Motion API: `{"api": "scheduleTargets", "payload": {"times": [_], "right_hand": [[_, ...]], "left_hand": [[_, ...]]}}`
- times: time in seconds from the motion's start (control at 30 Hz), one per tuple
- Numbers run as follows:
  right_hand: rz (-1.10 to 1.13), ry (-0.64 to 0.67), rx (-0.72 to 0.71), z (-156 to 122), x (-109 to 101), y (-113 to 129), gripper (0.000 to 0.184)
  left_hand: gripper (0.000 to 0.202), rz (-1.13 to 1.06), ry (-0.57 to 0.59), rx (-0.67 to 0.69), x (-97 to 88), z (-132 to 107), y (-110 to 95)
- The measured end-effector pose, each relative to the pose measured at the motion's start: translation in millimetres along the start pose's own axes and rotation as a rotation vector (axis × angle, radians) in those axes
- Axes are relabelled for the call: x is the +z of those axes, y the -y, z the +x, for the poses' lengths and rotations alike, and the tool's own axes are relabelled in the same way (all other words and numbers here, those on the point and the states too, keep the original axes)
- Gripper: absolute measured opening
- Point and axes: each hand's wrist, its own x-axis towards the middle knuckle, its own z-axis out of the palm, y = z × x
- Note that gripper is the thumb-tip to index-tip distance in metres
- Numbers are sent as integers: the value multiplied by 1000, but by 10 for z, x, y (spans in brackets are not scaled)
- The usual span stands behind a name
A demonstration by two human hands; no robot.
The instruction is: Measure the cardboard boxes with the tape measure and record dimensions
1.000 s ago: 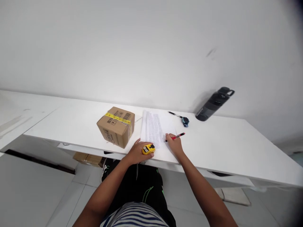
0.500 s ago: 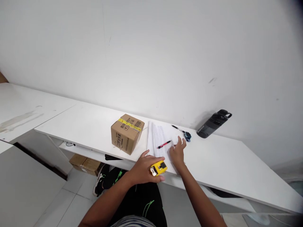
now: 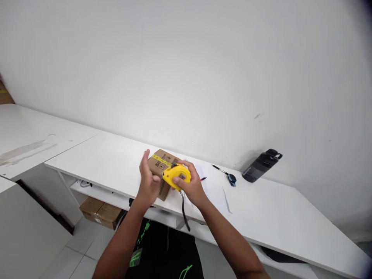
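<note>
A yellow tape measure (image 3: 176,176) is gripped in my right hand (image 3: 192,185), its thumb across the case and a black wrist strap (image 3: 183,211) dangling below. My left hand (image 3: 148,182) is raised at the near left side of the cardboard box (image 3: 158,164), fingers apart and nothing in them. Whether it touches the box I cannot tell. The box, banded with yellow tape, stands on the white desk, partly covered by both hands and the tape measure. White paper sheets (image 3: 213,195) lie to the right of the box, with a red and black pen (image 3: 204,178) mostly behind my right hand.
On the white desk (image 3: 276,209), a black pen (image 3: 220,169) and a dark blue watch-like item (image 3: 231,179) lie beyond the papers. A dark bottle (image 3: 261,166) leans against the wall. Brown cartons (image 3: 100,211) sit beneath the desk at left.
The tape measure has passed from my left hand to my right. Both hands have moved left to the box, and my left hand has opened.
</note>
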Motion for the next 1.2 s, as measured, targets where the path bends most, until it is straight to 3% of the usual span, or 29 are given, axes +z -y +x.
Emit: {"api": "scheduleTargets", "payload": {"times": [0.07,0.17,0.27,0.4,0.47,0.67,0.87,1.07,1.2], "right_hand": [[-249,-18,-72,342,92,29,63],[-628,50,-191,848,219,34,54],[-844,164,-222,1187,323,-18,53],[-952,276,-231,1291,321,-37,50],[-989,288,-234,1242,248,-8,49],[-1047,219,-193,919,-57,72,46],[-1010,105,-83,437,-303,147,42],[-1052,82,-12,-92,-486,287,45],[-1039,56,41,-239,-561,320,44]], "left_hand": [[96,28,-129,-208,-87,165,173],[78,-59,-37,-467,-157,340,389],[56,-180,59,-496,-146,381,490],[62,-198,-30,-453,-96,353,530],[65,-200,-35,-445,-86,359,546],[40,-202,88,-446,34,436,552],[35,-157,-5,-425,241,395,555],[37,-216,-29,-403,281,372,539],[35,-212,-37,-414,291,389,528]]}}
